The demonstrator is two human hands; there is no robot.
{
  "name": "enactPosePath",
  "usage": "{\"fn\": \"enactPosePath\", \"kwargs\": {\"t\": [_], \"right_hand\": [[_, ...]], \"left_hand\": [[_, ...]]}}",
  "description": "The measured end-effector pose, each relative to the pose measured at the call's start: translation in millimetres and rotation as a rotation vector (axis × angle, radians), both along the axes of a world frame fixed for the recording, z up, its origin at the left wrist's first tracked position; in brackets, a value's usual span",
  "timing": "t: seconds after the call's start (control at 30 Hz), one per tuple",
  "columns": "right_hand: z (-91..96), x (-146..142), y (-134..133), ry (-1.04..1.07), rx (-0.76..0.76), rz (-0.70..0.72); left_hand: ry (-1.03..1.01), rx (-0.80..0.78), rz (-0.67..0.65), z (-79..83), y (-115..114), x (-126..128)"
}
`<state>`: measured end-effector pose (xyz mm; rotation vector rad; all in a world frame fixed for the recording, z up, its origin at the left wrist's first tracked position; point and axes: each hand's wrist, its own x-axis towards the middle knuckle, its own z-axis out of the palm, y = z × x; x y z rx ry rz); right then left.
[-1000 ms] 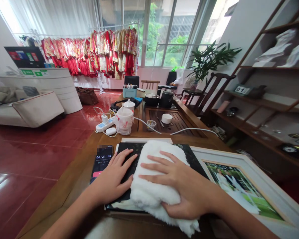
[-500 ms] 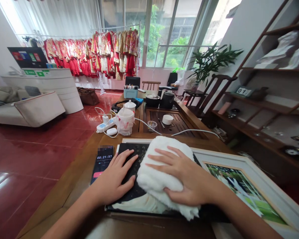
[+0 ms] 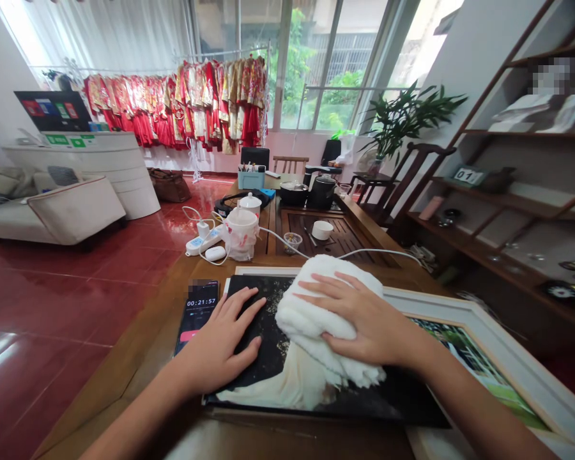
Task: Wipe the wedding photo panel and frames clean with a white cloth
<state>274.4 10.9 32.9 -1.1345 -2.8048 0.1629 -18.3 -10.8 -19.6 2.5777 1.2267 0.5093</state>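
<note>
A dark photo print lies flat on the wooden table in front of me. My left hand rests flat on its left part, fingers stretched out. My right hand presses a folded white towel onto the print's far right part, fingers spread over the cloth. A white gown in the picture shows below the towel.
A phone showing a timer lies left of the print. A white-framed photo sits to the right. Farther back stand a white teapot, a power strip, cables and a tea tray. Shelves line the right wall.
My right hand has pushed the towel away from me and to the right across the print, uncovering more of the picture. My left hand has stayed in place.
</note>
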Motion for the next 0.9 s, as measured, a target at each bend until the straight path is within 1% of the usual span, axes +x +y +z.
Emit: {"fn": "enactPosePath", "kwargs": {"t": [0.07,0.13,0.27,0.37,0.47,0.63,0.73,0.8,0.9], "right_hand": [[0.1,-1,-1,0.013,0.014,-0.004],[1.6,-7,-7,0.024,0.003,0.028],[7.6,-23,-22,0.002,-0.074,0.143],[10.9,-29,-25,-0.017,-0.116,0.177],[9.5,-22,-19,-0.016,-0.109,0.154],[-0.2,0,0,-0.009,0.009,0.022],[-2.8,6,4,0.003,0.054,-0.028],[-1.3,3,1,0.007,0.047,-0.016],[4.5,-10,-11,0.006,-0.018,0.067]], "left_hand": [[-0.004,0.003,-0.003,0.6,0,0],[-0.011,0.006,-0.007,1.3,0,0],[-0.015,-0.007,-0.006,3.1,2,2],[-0.007,-0.016,0.003,4.0,3,3],[-0.015,-0.01,0.0,3.4,2,3],[-0.007,0.004,-0.004,1.1,0,0],[-0.013,0.014,-0.006,0.6,-1,0],[-0.017,0.015,-0.006,0.7,-1,0],[-0.012,0.01,-0.008,1.3,1,1]]}}
